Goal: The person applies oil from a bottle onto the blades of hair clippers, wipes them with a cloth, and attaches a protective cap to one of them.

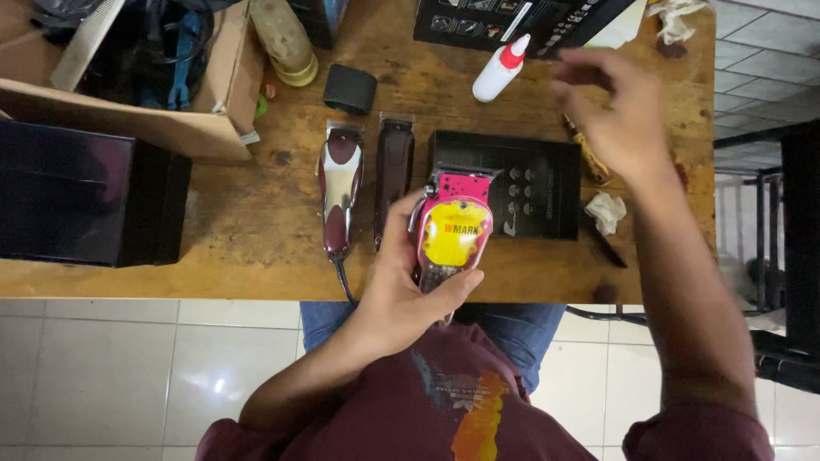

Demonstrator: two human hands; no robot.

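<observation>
My left hand (401, 282) is clenched around a pink-and-yellow clipper (453, 235), held at the table's (213, 230) near edge, blade toward 12 o'clock. My right hand (611, 115) is open, fingers spread, holding nothing, raised over the table at 2 o'clock, arm extended, near a white bottle (501, 70). It is motion-blurred; contact unclear. Two maroon clippers (342, 183) lie at 9 o'clock.

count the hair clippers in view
3. A pink and yellow hair clipper held in the left hand; a maroon and silver clipper and a dark maroon clipper lying side by side on the wooden table. The cardboard box may hide more.
</observation>
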